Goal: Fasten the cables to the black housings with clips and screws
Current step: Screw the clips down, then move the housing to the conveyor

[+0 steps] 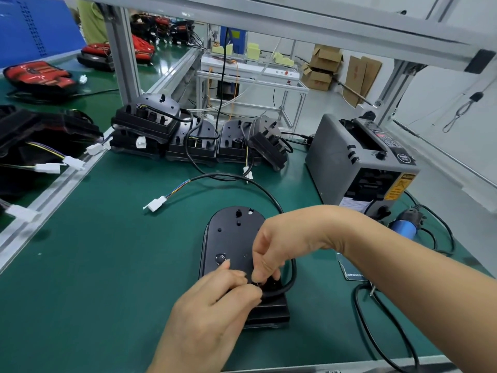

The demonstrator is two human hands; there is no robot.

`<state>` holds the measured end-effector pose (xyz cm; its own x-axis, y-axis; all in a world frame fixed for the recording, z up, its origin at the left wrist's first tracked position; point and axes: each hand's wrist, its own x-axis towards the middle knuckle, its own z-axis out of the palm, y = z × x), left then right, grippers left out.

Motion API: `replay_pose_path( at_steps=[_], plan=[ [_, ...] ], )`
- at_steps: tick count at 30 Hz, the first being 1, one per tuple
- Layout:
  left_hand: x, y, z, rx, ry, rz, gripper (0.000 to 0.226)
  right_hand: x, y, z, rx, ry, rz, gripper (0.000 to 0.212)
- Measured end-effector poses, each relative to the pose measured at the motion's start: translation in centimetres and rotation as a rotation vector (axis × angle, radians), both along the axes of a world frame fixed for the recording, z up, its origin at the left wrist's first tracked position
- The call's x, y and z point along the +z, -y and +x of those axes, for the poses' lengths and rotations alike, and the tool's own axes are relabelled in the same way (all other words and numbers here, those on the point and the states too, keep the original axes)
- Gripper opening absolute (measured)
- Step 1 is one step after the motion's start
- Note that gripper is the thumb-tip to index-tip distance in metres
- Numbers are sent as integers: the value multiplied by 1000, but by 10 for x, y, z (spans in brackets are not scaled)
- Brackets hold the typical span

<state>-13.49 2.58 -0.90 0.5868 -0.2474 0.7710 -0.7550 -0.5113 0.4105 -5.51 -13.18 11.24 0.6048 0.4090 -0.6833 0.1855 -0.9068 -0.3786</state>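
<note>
A black housing [231, 238] lies flat on the green mat in front of me. Its black cable [269, 196] loops from the housing's near right side up and around to a white connector [156, 203] on the mat. My left hand [212, 302] and my right hand [271, 251] meet over the housing's near end. Both pinch at the same spot where the cable enters the housing. A small dark part sits between the fingertips, too hidden to name.
Several black housings [188, 135] with cables are stacked at the back of the mat. A grey tape dispenser [357, 162] stands at the right, with a blue-bodied tool [404, 228] and a looping black cord [376, 319] beside it. An aluminium rail [53, 187] borders the left.
</note>
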Motion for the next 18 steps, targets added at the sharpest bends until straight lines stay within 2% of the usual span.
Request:
replay_pose_path(
  at_steps=[10,18],
  plan=[
    [4,1,-3,32,-17,27,17,-2,0,-2,3,22,13,14],
    [6,1,-3,35,-24,27,19,-6,9,-11,-66,42,115,20]
  ],
)
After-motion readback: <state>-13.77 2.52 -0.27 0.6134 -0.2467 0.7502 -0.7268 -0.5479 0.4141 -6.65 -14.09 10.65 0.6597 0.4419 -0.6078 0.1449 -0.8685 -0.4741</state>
